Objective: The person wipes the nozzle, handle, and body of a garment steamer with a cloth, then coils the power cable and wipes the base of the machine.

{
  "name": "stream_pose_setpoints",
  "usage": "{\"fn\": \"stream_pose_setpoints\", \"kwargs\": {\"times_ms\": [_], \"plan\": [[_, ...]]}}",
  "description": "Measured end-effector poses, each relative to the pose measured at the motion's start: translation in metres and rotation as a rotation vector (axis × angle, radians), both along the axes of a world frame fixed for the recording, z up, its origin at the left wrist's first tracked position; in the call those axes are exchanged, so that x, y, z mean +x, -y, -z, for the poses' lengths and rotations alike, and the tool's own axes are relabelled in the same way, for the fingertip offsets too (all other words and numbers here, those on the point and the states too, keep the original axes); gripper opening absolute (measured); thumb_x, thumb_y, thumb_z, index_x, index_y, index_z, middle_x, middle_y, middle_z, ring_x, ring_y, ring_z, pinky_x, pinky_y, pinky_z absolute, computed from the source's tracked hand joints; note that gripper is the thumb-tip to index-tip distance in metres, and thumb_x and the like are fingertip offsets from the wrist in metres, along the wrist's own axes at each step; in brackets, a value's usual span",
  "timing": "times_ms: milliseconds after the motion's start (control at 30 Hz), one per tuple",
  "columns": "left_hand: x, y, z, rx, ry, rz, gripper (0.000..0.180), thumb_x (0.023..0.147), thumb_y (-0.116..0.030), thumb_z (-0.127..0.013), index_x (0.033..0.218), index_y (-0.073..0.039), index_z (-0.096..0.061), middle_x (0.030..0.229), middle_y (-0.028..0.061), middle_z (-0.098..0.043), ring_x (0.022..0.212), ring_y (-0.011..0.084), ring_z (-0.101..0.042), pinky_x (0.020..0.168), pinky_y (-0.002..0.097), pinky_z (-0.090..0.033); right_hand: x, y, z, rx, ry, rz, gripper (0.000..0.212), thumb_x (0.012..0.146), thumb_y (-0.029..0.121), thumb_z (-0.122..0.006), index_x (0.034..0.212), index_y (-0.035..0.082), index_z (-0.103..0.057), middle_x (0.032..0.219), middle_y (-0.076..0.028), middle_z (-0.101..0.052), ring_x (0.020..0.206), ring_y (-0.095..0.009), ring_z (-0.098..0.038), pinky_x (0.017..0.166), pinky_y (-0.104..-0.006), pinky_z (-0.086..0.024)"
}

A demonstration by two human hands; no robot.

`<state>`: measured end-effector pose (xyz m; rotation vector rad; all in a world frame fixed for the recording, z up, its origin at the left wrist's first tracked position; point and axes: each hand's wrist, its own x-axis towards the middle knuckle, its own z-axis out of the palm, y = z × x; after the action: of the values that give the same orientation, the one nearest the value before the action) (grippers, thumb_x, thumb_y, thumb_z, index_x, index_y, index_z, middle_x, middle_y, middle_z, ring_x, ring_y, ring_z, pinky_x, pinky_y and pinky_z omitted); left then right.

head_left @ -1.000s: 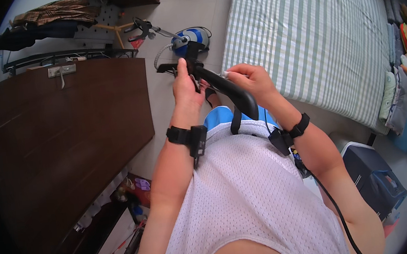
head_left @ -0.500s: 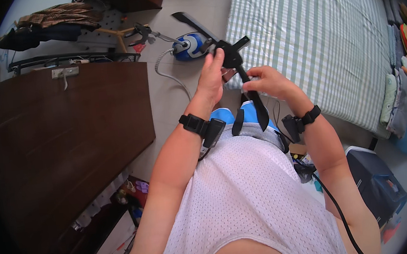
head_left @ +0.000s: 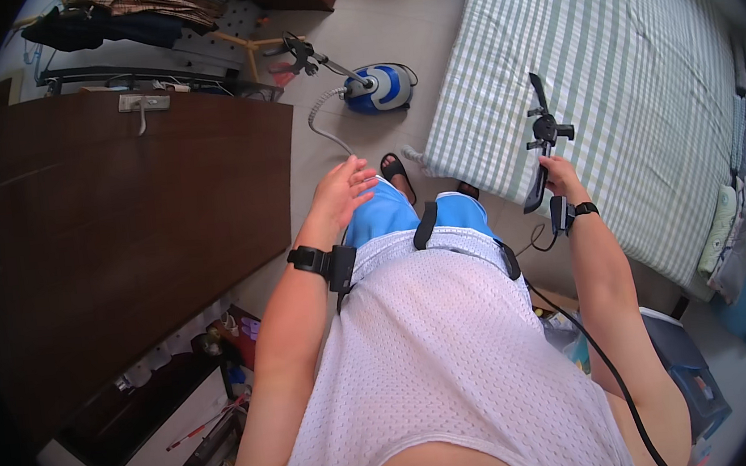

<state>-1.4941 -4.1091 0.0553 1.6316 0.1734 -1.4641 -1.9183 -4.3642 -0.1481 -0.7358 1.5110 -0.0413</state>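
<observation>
A bed (head_left: 584, 42) under a pale checked sheet fills the upper right of the frame, its edge running down toward the centre right, with folded pillows and cushions (head_left: 718, 222) along the far right side. Pale floor tiles (head_left: 388, 20) show at the upper middle, where a blue-and-grey appliance (head_left: 379, 89) stands with a grey ribbed hose (head_left: 316, 126) curling from it. A dark brown door (head_left: 147, 219) takes up the left, and clothes (head_left: 145, 8) hang in the upper left corner. Half a second ago both hands were together near the middle around the black hanger (head_left: 545, 129); now they are well apart — the right hand (head_left: 562, 176) has carried it off to the centre right, over the bed in this view, while the left hand (head_left: 344, 191) is at the centre left, in front of the blue shorts (head_left: 380, 214). The left hand is loosely open with nothing in it; the right grips the hanger by its lower arm. The hanger itself is all black, seen nearly upright in the picture: a round hub in the middle, one narrow arm rising, a broader curved one below — and a short stub jutting to the right.
</observation>
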Motion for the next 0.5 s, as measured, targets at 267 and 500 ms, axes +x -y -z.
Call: {"fn": "stream_pose_setpoints", "kwargs": {"times_ms": [267,500], "plan": [[0.112,0.002,0.036,-0.028,-0.005,-0.124,0.045,0.108,-0.039,-0.054,0.134,-0.003,-0.054,0.125,0.0167,-0.065,0.114,0.0280,-0.065,0.093,0.0432,-0.052,0.017,0.001,0.019,-0.611,-0.811,-0.209,0.053,0.089,0.038,-0.071,0.123,-0.002,-0.069,0.118,-0.026,-0.072,0.114,-0.041,-0.068,0.096,-0.0447,-0.053],[0.221,0.081,0.089,-0.175,-0.078,-0.416,0.045,0.105,-0.032,-0.060,0.139,-0.004,-0.049,0.126,0.0159,-0.061,0.113,0.0293,-0.063,0.093,0.0429,-0.052,0.141,-0.006,-0.007,-0.550,-0.410,-0.298,0.035,0.090,0.030,-0.074,0.112,0.003,-0.074,0.089,-0.007,-0.074,0.081,-0.018,-0.069,0.075,-0.0333,-0.054]]}}
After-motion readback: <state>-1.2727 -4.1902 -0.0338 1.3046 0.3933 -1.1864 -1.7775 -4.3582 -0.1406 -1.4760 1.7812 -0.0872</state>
